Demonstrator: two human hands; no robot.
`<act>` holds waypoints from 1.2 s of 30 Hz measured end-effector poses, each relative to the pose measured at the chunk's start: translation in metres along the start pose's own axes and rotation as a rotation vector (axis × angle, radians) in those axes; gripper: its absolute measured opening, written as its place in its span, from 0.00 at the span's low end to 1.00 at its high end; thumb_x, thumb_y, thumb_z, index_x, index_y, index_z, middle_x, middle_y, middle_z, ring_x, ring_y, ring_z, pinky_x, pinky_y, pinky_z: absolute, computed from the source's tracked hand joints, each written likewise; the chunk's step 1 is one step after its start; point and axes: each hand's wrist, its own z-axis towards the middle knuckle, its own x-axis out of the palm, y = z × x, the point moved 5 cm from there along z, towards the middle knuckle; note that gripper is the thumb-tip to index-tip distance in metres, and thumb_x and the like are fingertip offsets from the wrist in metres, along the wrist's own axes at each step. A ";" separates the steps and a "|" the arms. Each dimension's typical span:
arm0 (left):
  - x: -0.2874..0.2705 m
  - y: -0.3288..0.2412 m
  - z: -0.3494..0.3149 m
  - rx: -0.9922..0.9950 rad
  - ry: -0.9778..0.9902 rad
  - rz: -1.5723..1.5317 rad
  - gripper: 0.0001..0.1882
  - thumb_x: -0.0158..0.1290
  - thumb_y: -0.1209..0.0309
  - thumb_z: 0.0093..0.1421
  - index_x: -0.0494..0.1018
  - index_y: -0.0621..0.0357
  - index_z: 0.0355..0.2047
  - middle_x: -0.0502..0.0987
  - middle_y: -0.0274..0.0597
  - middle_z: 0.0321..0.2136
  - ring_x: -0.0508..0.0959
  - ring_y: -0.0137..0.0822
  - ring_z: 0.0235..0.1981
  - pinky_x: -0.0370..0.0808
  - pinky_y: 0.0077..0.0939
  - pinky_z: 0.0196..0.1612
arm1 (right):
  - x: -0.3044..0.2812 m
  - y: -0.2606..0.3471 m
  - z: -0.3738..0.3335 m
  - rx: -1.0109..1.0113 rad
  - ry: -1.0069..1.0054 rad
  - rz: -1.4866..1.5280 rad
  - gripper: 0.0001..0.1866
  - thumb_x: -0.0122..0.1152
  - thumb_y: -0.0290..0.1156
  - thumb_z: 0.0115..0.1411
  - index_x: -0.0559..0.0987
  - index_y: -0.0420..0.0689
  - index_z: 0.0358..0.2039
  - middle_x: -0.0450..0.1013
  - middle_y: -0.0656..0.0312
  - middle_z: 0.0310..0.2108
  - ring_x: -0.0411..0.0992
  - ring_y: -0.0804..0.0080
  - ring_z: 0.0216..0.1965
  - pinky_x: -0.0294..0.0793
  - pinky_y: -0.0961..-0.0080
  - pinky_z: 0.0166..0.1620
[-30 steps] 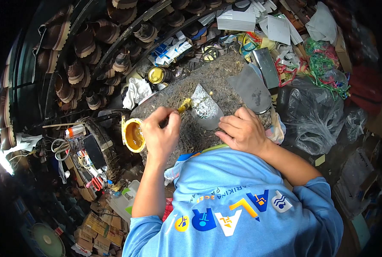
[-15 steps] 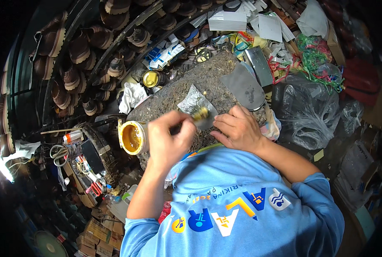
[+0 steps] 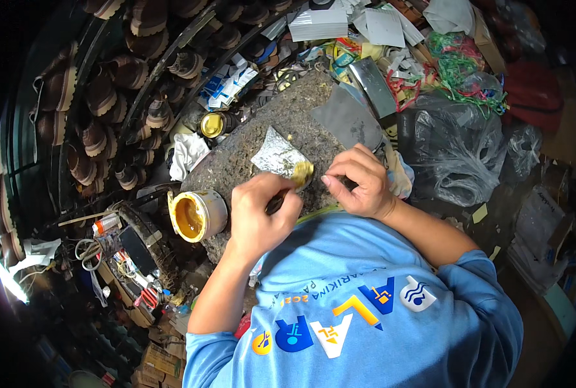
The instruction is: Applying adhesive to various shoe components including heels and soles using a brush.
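Note:
My left hand (image 3: 262, 210) is closed round a small brush, its handle hidden by my fingers. The brush's yellow-coated head (image 3: 303, 172) rests on the lower right end of a shiny, silvery wet-looking piece (image 3: 276, 152). That flat piece lies on a dark, crusted block (image 3: 236, 171). Just right of it, my right hand (image 3: 362, 181) hovers with thumb and fingers curled into a pinch, a small gap from the piece. Whatever is between those fingertips, if anything, cannot be made out. Left of my left hand stands a tilted white tub (image 3: 213, 210) with amber-yellow paste inside.
A grey flat cut piece (image 3: 349, 119) lies at the block's far right. Behind the block are an open yellow-topped can (image 3: 213, 124) and a white cloth (image 3: 188, 155). Shoes (image 3: 100, 97) fill racks at left; clear plastic bags (image 3: 453, 155) lie at right.
My right fingers have come off the edge of the silvery piece and curled in. The brush head has stayed at its lower right end. The whole view has shifted slightly.

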 end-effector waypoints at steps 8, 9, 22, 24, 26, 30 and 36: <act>-0.017 0.007 0.006 -0.116 -0.249 0.090 0.06 0.59 0.76 0.53 0.82 0.67 0.30 0.80 0.51 0.23 0.82 0.46 0.24 0.78 0.35 0.32 | 0.000 -0.005 -0.001 0.073 -0.038 0.085 0.06 0.66 0.25 0.62 0.77 0.39 0.31 0.74 0.55 0.30 0.72 0.58 0.31 0.72 0.66 0.37; -0.011 0.009 0.007 -0.159 -0.264 0.091 0.06 0.59 0.76 0.54 0.82 0.67 0.31 0.80 0.52 0.24 0.82 0.46 0.25 0.78 0.36 0.33 | 0.000 -0.005 -0.001 0.085 -0.032 0.091 0.06 0.64 0.25 0.63 0.77 0.39 0.31 0.73 0.55 0.31 0.72 0.57 0.32 0.72 0.65 0.37; 0.003 -0.013 0.012 0.027 -0.099 0.077 0.05 0.59 0.77 0.52 0.80 0.64 0.29 0.79 0.50 0.23 0.81 0.47 0.23 0.77 0.37 0.30 | 0.000 -0.006 0.002 0.094 -0.040 0.089 0.11 0.59 0.28 0.68 0.75 0.37 0.28 0.71 0.54 0.30 0.70 0.55 0.31 0.71 0.64 0.38; 0.004 -0.022 0.005 0.127 -0.087 0.014 0.04 0.59 0.77 0.51 0.80 0.64 0.28 0.78 0.49 0.22 0.80 0.47 0.22 0.77 0.37 0.29 | -0.002 -0.006 0.001 0.101 -0.050 0.083 0.11 0.59 0.28 0.68 0.75 0.37 0.28 0.71 0.54 0.30 0.70 0.55 0.31 0.71 0.64 0.38; -0.003 -0.027 -0.002 0.227 -0.076 -0.086 0.04 0.59 0.78 0.50 0.79 0.64 0.28 0.78 0.48 0.21 0.80 0.46 0.21 0.77 0.35 0.28 | -0.003 -0.007 0.001 0.100 -0.056 0.086 0.12 0.60 0.29 0.68 0.75 0.37 0.28 0.71 0.54 0.30 0.70 0.56 0.31 0.71 0.64 0.38; -0.010 -0.004 -0.003 0.004 -0.147 0.065 0.04 0.58 0.80 0.52 0.80 0.65 0.29 0.78 0.50 0.22 0.80 0.46 0.22 0.77 0.35 0.29 | -0.001 -0.008 0.001 0.107 -0.026 0.091 0.12 0.58 0.28 0.69 0.75 0.35 0.28 0.72 0.54 0.32 0.69 0.61 0.31 0.70 0.69 0.38; -0.007 -0.004 -0.014 0.102 0.027 0.000 0.05 0.59 0.78 0.49 0.80 0.65 0.28 0.78 0.48 0.22 0.80 0.46 0.21 0.77 0.35 0.28 | 0.000 -0.007 0.001 0.112 -0.015 0.091 0.12 0.57 0.28 0.69 0.74 0.34 0.29 0.72 0.54 0.32 0.69 0.62 0.31 0.70 0.70 0.38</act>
